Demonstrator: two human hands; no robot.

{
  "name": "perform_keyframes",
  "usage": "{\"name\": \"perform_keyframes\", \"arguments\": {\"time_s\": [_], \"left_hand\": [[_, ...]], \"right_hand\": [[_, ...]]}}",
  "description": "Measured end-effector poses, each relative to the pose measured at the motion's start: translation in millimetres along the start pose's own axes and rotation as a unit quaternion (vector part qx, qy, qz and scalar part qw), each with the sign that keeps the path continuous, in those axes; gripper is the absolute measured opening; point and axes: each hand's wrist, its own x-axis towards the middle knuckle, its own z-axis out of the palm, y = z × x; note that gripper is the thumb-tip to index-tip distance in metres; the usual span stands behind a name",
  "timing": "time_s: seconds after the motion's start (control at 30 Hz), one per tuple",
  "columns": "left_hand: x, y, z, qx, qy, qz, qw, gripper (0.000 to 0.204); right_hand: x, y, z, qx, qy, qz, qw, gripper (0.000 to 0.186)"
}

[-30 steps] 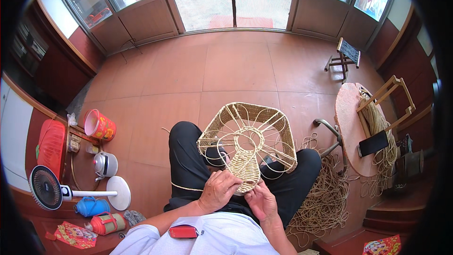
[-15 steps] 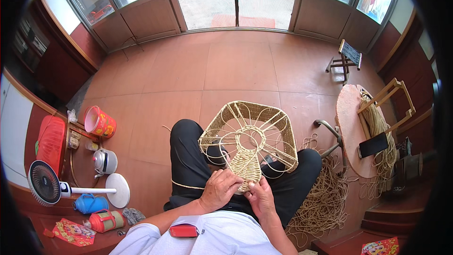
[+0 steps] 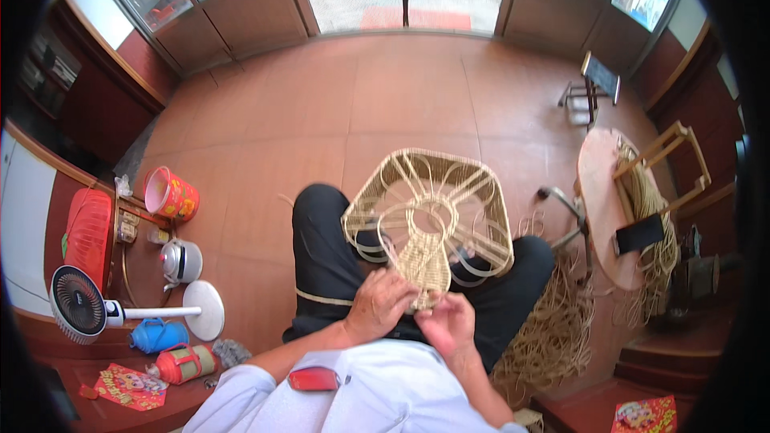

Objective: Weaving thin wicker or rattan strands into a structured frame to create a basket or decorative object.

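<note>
A half-woven straw-coloured basket [image 3: 492, 208] lies across my black-trousered knees, with a wire frame, woven sides, a central ring and a narrow woven panel [image 3: 423, 261] reaching toward me. My left hand [image 3: 380, 298] has its curled fingers on the left of that panel's near end. On the right of the same end, my right hand [image 3: 449, 317] pinches the edge; exactly what lies between the fingertips is small and blurred. A cord [image 3: 321, 297] stretches leftward from my left hand across my thigh.
Tangled cord [image 3: 545, 329] lies right of my leg, near a pink oval board [image 3: 597, 192] with coiled cord and a dark phone [image 3: 638, 233]. A folding stool [image 3: 600, 80] stands behind. Leftward are a fan [image 3: 78, 303], kettle [image 3: 182, 261], bucket [image 3: 171, 193] and flasks [image 3: 184, 363].
The head view has shifted, so the room sits higher in the picture. The basket and both hands appear slightly higher too, with fingers still at the panel's near end. The picture is now blurrier.
</note>
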Motion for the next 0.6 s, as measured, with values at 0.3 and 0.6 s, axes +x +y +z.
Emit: {"name": "perform_keyframes", "arguments": {"time_s": [0.3,0.6], "left_hand": [[-2.8,-3.6,7.8,0.018,-0.017,-0.014,1.000,0.015],[11.8,14.9,18.2,0.002,-0.034,0.026,0.999,0.020]], "right_hand": [[-3.2,-1.0,-16.5,0.070,-0.038,0.019,0.997,0.019],[-6.8,-5.1,-9.7,0.125,-0.003,0.020,0.992,0.014]]}}
